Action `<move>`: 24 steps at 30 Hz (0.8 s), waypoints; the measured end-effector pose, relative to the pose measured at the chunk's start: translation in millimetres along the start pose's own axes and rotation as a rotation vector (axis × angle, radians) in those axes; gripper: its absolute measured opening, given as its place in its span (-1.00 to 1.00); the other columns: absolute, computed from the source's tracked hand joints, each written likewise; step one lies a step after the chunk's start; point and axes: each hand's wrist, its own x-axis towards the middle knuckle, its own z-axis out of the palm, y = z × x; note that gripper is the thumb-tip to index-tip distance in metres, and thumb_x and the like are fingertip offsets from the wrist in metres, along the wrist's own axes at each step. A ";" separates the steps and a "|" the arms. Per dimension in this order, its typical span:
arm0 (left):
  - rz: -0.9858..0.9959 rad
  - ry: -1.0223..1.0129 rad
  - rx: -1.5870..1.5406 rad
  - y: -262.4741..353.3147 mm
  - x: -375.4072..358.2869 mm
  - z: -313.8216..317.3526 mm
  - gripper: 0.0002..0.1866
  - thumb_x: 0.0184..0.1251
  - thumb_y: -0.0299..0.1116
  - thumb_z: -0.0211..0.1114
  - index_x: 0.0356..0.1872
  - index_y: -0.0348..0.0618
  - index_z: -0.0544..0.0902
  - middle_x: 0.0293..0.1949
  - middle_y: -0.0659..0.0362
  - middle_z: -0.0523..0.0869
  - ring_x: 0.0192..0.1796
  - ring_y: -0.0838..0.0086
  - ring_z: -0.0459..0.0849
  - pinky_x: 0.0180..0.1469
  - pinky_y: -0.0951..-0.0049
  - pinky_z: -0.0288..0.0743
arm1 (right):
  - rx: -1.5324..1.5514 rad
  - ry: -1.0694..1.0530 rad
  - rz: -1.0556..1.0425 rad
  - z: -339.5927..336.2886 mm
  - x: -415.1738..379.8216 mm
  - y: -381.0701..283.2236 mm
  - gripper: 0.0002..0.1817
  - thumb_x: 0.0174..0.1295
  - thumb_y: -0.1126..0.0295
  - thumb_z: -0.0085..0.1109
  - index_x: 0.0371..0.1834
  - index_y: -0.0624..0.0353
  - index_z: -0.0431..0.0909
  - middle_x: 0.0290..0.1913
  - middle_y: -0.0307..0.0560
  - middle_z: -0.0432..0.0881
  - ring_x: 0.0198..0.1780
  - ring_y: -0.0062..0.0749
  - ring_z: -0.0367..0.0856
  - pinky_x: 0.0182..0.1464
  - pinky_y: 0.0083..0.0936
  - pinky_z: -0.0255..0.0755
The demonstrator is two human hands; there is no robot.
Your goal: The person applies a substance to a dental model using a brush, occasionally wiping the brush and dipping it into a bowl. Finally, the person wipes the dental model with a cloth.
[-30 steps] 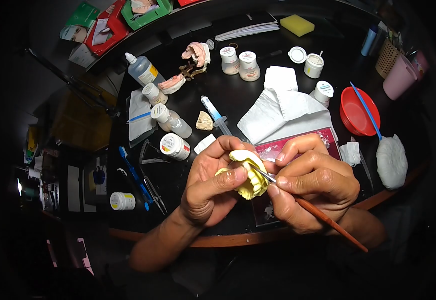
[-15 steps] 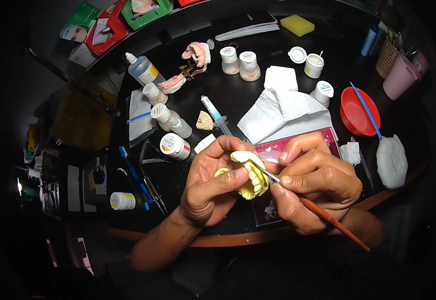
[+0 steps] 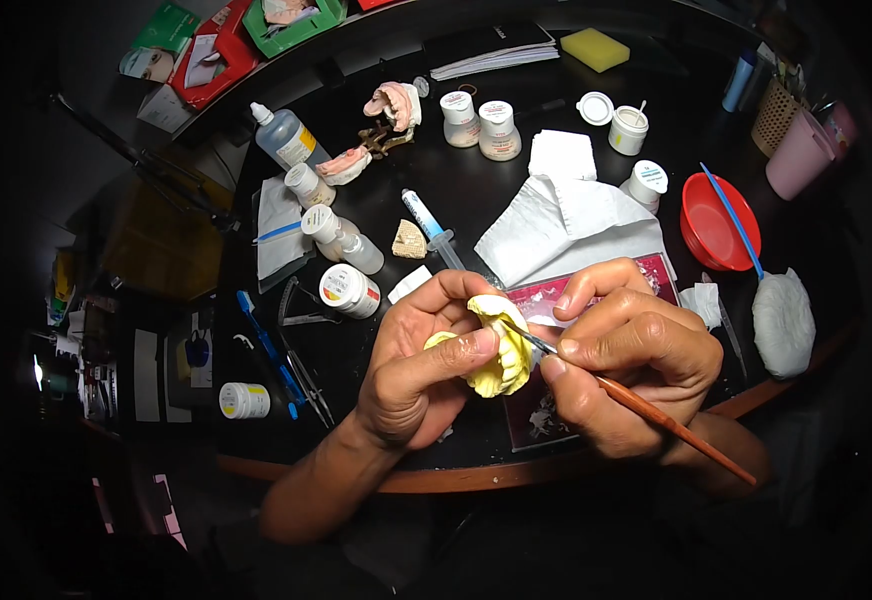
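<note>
My left hand [image 3: 412, 372] is closed around a yellow dental cast [image 3: 504, 368], thumb in front and fingers behind. The cast is tilted, with its row of teeth facing right. Pinched in the fingers of my right hand [image 3: 646, 355] is a thin brush [image 3: 671, 425] with a reddish-brown wooden handle and a metal ferrule. Its dark tip reaches the cast's inner side near the upper rim; whether it touches is too small to tell. Under my hands lies a dark red board [image 3: 526, 425] with pale scraps on it.
White cloths [image 3: 576, 230] lie behind my hands. A red bowl [image 3: 701, 225] with a blue stick and a white pad [image 3: 784, 325] are to the right. Left stand several bottles, a white jar [image 3: 349, 291], a syringe [image 3: 422, 215] and a blue toothbrush [image 3: 268, 345]. Pink-gummed dental models [image 3: 394, 105] stand farther back.
The cast has turned and shifted slightly left, showing more of its inner side. My right hand has moved a little, with the brush handle's end lower right to upper right.
</note>
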 end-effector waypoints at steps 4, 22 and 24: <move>-0.029 0.019 0.056 1.7 -0.6 -2.8 -0.61 0.39 -0.52 0.33 0.20 -0.28 0.51 0.04 0.00 0.68 0.17 0.27 0.74 0.31 0.24 0.62 | -0.008 -0.027 -0.008 -0.7 1.4 0.0 -0.81 0.01 0.72 0.41 -0.40 0.21 0.64 -0.42 -0.12 0.73 -0.18 -0.33 0.68 -0.02 -0.33 0.55; 0.001 0.063 0.147 3.1 -0.9 1.4 -0.65 0.42 -0.57 0.33 0.18 -0.32 0.52 0.00 -0.01 0.73 0.08 0.35 0.77 0.22 0.32 0.66 | -0.012 0.046 -0.018 6.4 1.7 1.2 -0.84 -0.11 0.70 0.45 -0.48 0.24 0.69 -0.51 -0.20 0.69 -0.33 -0.33 0.70 -0.09 -0.42 0.59; -0.009 0.070 0.195 3.8 -1.2 -1.0 -0.63 0.40 -0.53 0.32 0.18 -0.29 0.51 0.02 -0.09 0.74 0.16 0.18 0.79 0.31 0.20 0.66 | -0.026 0.037 -0.018 6.0 2.3 1.0 -0.84 -0.10 0.70 0.45 -0.49 0.23 0.69 -0.51 -0.21 0.68 -0.34 -0.34 0.69 -0.09 -0.42 0.59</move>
